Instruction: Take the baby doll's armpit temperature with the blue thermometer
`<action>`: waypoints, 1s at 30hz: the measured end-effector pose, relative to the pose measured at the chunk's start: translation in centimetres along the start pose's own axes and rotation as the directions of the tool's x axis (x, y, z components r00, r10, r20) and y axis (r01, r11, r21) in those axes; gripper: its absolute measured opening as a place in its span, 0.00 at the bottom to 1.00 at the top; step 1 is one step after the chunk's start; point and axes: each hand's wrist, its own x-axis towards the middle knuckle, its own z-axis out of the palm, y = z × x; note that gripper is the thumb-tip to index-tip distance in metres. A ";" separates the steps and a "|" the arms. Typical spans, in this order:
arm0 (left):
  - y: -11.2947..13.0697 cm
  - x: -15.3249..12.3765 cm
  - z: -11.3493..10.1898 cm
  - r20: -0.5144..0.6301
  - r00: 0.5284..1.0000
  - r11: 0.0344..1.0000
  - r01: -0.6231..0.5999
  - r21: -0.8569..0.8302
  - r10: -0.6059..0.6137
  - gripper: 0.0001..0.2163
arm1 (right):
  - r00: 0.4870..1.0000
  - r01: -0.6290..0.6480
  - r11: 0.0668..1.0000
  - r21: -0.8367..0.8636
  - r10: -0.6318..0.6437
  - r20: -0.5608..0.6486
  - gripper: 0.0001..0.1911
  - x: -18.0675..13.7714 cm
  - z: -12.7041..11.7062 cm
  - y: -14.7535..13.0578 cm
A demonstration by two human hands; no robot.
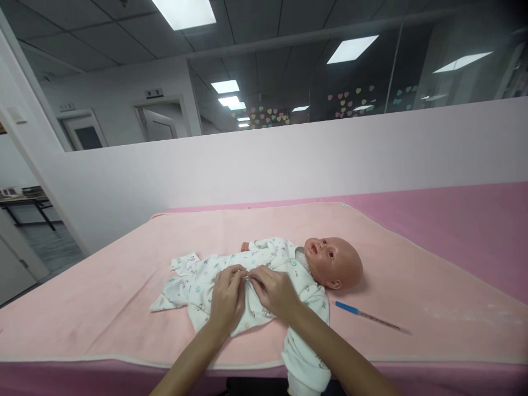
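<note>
A baby doll [339, 264] lies on its back across a pink blanket, its head toward the right. It wears a white printed romper [202, 275]. Over the doll's belly, my left hand [227, 297] has its fingers pinched on the front of the romper. Close beside it, my right hand [273, 290] pinches the same cloth, the fingertips of both hands almost meeting. What exactly lies between the fingertips is hidden. One sleeve of the romper [305, 357] hangs over the near edge, under my right forearm.
A thermometer-like stick with a blue cap [346, 307] lies right of the doll on the pink blanket [111, 297]. A darker pink cover [466, 236] shows beneath the blanket. Behind stands a low white wall [264, 170] with glass above.
</note>
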 end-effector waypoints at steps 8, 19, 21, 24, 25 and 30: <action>-0.1 -0.1 0.0 0.023 0.999 0.999 0.036 -0.033 -0.035 0.08 | 1.000 -0.008 1.000 0.000 0.008 0.016 0.09 0.0 0.1 0.1; 0.2 0.0 -0.6 0.060 0.997 0.988 0.053 -0.148 -0.044 0.04 | 0.999 -0.024 1.000 -0.010 0.025 0.023 0.09 0.1 -0.2 -0.1; 0.3 -0.1 -0.7 0.044 0.999 0.988 0.032 -0.148 -0.025 0.04 | 0.999 -0.035 0.999 -0.010 0.036 0.030 0.09 0.1 -0.3 -0.1; 0.3 -0.1 -0.7 -0.029 1.000 0.991 0.002 -0.134 -0.006 0.04 | 0.999 -0.043 0.999 -0.002 0.043 0.030 0.09 0.2 -0.3 -0.2; 0.3 -0.1 -0.8 -0.064 0.998 0.992 -0.014 -0.128 0.006 0.04 | 0.999 -0.045 0.999 0.000 0.045 0.027 0.08 0.2 -0.3 -0.2; 0.2 0.1 -0.7 -0.117 0.993 0.998 -0.032 -0.053 0.025 0.05 | 0.998 -0.058 0.998 -0.007 0.058 0.021 0.08 0.2 -0.2 -0.1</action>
